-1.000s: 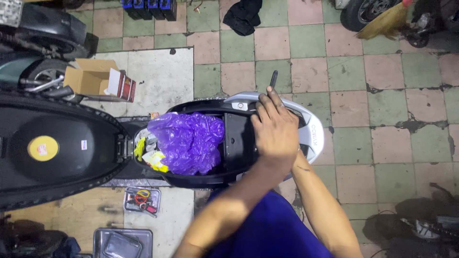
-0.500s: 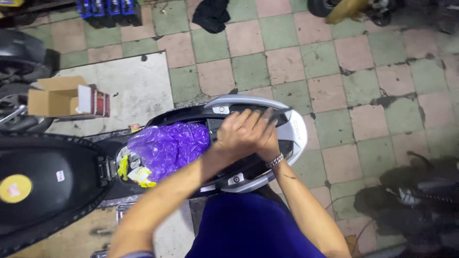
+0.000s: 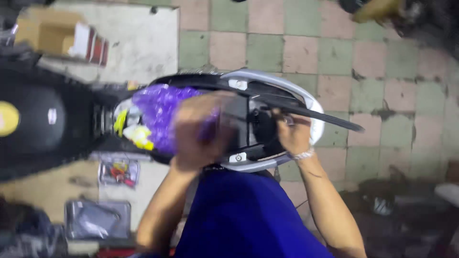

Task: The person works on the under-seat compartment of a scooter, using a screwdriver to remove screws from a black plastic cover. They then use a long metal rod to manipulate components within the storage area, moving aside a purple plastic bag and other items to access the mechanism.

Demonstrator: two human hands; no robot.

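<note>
Long black tool across right hand fingers, over scooter compartment.

I look straight down on a scooter with its seat raised and the storage bay open. My left hand, blurred, sits over the bay beside a purple bag. My right hand grips a long black tool at the silver tail; whether the left holds anything, I cannot tell. A cardboard box lies on the tiled floor.
</note>
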